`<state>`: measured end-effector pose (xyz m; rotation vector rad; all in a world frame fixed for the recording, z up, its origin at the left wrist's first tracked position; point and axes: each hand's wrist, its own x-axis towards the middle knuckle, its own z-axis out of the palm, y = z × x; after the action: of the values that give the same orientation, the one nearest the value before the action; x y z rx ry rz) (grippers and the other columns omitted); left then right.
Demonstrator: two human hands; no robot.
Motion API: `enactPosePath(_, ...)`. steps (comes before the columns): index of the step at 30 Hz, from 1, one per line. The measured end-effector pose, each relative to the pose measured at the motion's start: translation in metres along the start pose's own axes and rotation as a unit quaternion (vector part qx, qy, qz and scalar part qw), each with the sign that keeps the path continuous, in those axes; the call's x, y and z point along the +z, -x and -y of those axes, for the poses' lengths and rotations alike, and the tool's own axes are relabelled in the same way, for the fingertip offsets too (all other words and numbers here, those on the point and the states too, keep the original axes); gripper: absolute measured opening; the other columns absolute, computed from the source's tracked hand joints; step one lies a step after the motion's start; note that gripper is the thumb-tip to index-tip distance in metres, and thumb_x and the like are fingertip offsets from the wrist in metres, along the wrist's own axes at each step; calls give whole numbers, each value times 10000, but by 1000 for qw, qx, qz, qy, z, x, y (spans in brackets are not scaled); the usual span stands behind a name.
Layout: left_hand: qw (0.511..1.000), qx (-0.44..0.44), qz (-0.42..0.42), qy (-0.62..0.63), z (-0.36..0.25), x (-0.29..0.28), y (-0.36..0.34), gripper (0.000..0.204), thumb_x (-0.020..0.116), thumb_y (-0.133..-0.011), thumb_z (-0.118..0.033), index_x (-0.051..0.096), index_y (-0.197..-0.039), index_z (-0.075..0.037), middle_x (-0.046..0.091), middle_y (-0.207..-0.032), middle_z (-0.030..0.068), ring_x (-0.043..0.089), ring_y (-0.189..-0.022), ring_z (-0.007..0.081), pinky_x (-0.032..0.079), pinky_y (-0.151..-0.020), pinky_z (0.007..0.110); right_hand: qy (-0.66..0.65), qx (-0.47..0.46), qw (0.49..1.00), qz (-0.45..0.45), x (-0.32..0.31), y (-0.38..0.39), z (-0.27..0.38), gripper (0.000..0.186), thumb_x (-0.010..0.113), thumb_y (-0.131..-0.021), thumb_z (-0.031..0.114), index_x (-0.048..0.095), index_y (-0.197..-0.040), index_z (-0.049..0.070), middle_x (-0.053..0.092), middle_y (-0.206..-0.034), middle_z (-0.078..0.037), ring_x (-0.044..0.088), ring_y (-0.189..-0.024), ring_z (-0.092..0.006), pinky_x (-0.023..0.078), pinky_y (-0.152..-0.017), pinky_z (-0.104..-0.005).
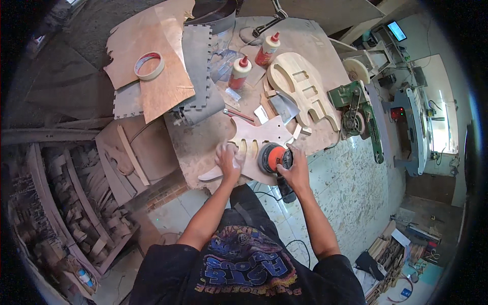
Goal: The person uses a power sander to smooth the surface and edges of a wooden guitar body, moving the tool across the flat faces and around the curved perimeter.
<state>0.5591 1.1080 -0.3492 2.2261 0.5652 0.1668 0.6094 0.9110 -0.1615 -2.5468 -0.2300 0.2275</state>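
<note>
A pale wooden electric-guitar body (263,133) with pointed horns and several cut-out slots lies flat near the table's front edge. My left hand (229,158) grips it at its left part, fingers bent and pressed onto the wood. On its right part rests an orange and black orbital sander (275,155), its round pad against the surface. My right hand (296,170) is wrapped round the sander's top and side; the palm side of the fingers is partly hidden. The sander's black rear end hangs over the table edge, with a cable trailing below.
Behind lies a second, rounded guitar body (311,95), beside two glue bottles (239,74) with red caps. A tape roll (160,70) sits on plywood sheets (170,96) at the left. A green machine (351,109) stands at the table's right; wood offcuts (81,231) fill a lower-left rack.
</note>
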Motion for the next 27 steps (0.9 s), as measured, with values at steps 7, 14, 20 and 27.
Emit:
enactPosePath(7, 999, -7, -42, -12, 9, 2, 8, 379, 881, -728, -337, 723, -1027, -165, 427, -1561, 199, 301, -1469, 438, 235, -1131, 663, 12, -8, 1000, 10, 9, -2, 1, 732, 814, -697, 118, 553, -1374, 18, 577, -1310, -224, 557, -1242, -408, 436, -1105, -456)
enactPosePath(14, 999, -46, 18, -20, 14, 4, -4, 362, 887, -715, -326, 746, -1022, -195, 389, -1589, 178, 271, -1477, 449, 246, -1138, 642, 12, -25, 1000, 9, 10, -3, 8, 722, 814, -690, 108, 558, -1357, 2, 581, -1281, -221, 564, -1219, -407, 442, -1094, -459)
enactPosePath(20, 989, -101, 94, -53, 11, 2, -22, 381, 919, -679, -355, 763, -991, -202, 365, -1602, 176, 237, -1490, 449, 242, -1156, 630, 6, -32, 999, 12, 14, -2, 6, 713, 810, -686, 104, 564, -1347, -2, 580, -1285, -220, 566, -1223, -404, 446, -1093, -453)
enactPosePath(27, 984, -116, 118, -60, 13, 4, -28, 395, 937, -654, -348, 763, -970, -189, 404, -1552, 167, 258, -1472, 438, 258, -1151, 622, 18, -35, 999, 9, 18, -1, 8, 732, 818, -671, 104, 561, -1350, 21, 580, -1309, -204, 568, -1237, -402, 451, -1096, -447)
